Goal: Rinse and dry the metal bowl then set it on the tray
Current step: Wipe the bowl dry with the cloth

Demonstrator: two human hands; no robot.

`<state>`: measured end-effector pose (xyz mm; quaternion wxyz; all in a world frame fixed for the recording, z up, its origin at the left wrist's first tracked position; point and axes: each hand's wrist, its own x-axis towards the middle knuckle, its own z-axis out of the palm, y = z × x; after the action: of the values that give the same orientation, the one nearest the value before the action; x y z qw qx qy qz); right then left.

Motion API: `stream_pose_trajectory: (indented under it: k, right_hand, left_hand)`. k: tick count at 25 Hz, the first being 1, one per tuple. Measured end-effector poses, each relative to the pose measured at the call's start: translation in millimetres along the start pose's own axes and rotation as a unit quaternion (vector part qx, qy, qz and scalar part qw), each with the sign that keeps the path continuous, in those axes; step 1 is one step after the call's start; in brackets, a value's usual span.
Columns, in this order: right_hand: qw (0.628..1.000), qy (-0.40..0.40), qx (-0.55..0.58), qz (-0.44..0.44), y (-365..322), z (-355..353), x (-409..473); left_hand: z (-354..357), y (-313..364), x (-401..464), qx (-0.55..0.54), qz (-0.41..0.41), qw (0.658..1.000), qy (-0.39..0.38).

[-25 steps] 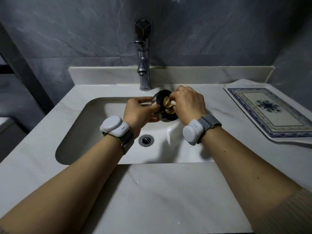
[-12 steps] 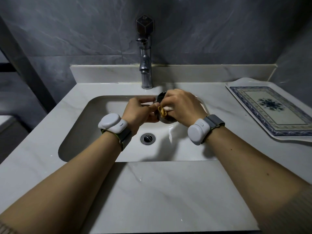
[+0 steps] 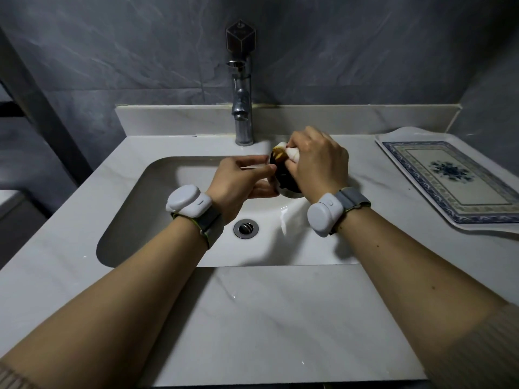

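Looking down from the head camera, a white basin [image 3: 157,220] is sunk into a pale marble-patterned countertop [image 3: 280,318], with a round metal drain [image 3: 246,228] at its bottom and nothing else lying inside it. Above the basin's far right part, both hands meet around a small dark metal bowl [image 3: 283,178], which is held in the air, tipped on its side and mostly hidden by fingers. A wad of white and yellowish cloth [image 3: 285,154] sits at the bowl's upper rim. The right hand [image 3: 317,164] is curled closed over the cloth and pressed against the bowl, its back facing the camera. The left hand [image 3: 238,183] reaches in from the left with thumb and fingers pinched on the bowl's near-left edge. Each wrist wears a grey strap with a rounded white device. Both forearms stretch forward from the bottom corners of the view, bare to knitted beige sleeves. A chrome tap [image 3: 242,113] stands at the far edge of the countertop, just behind the hands. A white tray [image 3: 415,136] with a blue floral pattern lies at the countertop's right edge, well apart from the bowl, with nothing on it.
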<state>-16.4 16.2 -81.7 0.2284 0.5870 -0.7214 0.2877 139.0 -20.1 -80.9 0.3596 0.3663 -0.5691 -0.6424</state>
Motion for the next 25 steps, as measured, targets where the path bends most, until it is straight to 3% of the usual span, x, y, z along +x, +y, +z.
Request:
stream_pose_trajectory:
  k: [4, 10, 18, 25]
  right_hand:
    - [0.998, -0.037, -0.050, 0.024, 5.6, 1.8, 3.5]
    - [0.985, -0.158, -0.069, 0.001, 11.6, 3.3, 5.9]
    - [0.959, -0.259, -0.035, -0.107, 6.3, -5.9, 2.7]
    - [0.961, -0.215, 0.039, -0.171, 2.8, -3.4, -2.4]
  left_hand:
    - [2.5, -3.5, 1.5, 0.016, 0.011, 0.999, 0.041]
    - [2.4, -9.8, 1.7, 0.072, 0.032, 0.995, 0.061]
    - [-0.2, -9.2, 2.4, 0.092, 0.053, 0.993, 0.053]
    - [-5.7, -11.4, 7.3, 0.095, 0.027, 0.995, 0.014]
